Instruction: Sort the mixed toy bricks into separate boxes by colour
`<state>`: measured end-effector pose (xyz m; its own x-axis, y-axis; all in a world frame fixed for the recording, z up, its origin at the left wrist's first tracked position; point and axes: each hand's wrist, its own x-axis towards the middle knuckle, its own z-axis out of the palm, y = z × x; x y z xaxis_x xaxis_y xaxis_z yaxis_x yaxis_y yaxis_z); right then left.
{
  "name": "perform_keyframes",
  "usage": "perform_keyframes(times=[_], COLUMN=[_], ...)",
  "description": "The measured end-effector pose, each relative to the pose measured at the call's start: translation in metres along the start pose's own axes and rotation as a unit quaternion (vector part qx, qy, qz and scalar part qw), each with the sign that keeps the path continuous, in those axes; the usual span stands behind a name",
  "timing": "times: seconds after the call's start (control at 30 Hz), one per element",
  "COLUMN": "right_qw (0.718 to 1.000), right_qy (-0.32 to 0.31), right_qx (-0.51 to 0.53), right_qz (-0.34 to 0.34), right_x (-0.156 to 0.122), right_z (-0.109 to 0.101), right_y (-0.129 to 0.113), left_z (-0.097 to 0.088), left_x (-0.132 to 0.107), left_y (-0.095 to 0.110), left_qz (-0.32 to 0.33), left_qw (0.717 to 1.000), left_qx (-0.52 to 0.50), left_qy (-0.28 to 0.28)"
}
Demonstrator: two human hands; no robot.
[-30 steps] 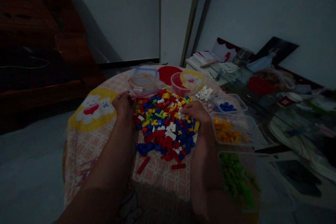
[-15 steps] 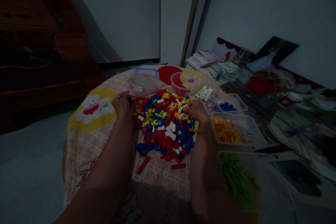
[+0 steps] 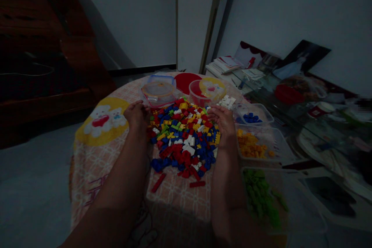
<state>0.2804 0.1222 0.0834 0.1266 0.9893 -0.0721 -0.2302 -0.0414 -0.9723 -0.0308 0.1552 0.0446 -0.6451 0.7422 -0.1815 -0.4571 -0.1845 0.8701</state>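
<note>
Loose toy building bricks (image 3: 186,139) in red, blue, yellow, green and white lie heaped on a patterned tablecloth (image 3: 180,201). At the heap's left edge is my left hand (image 3: 136,114), its fingers curled together; whatever they may hold is hidden. My right hand (image 3: 223,119) is over the heap's right edge, fingers stretched and somewhat apart; no brick can be made out in it in the dim light. Just beyond it sits a small group of white bricks (image 3: 228,102). Two long red bricks (image 3: 158,183) lie apart at the near side.
On the right stand clear tubs with blue bricks (image 3: 252,118), yellow bricks (image 3: 252,145) and green bricks (image 3: 261,197). Behind the heap are a lidded container (image 3: 158,91), a round clear tub (image 3: 197,95) and a red disc (image 3: 187,82). A cluttered glass table (image 3: 279,104) adjoins on the right.
My right hand has moved a little right and away from the white brick its fingertips were at, and its fingers have straightened. My left hand has stayed in place.
</note>
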Motion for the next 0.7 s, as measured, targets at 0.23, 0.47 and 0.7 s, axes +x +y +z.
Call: perform_keyframes(times=[0.23,0.47,0.7], right_qw=[0.992,0.881,0.785], right_qy=[0.064,0.118,0.089], right_qx=[-0.106,-0.441,-0.608], right_qz=[0.0,-0.124,-0.083], right_x=[0.005,0.011,0.003], right_z=[0.0,0.005,0.021], right_y=[0.006,0.017,0.017], left_z=[0.003,-0.001,0.007], left_x=[-0.002,0.004,-0.01], left_y=[0.002,-0.002,0.008], left_qz=[-0.028,-0.021,-0.029], left_qw=[0.998,0.999,0.998], left_qx=[0.008,0.01,0.004], left_qy=[0.05,0.029,0.047])
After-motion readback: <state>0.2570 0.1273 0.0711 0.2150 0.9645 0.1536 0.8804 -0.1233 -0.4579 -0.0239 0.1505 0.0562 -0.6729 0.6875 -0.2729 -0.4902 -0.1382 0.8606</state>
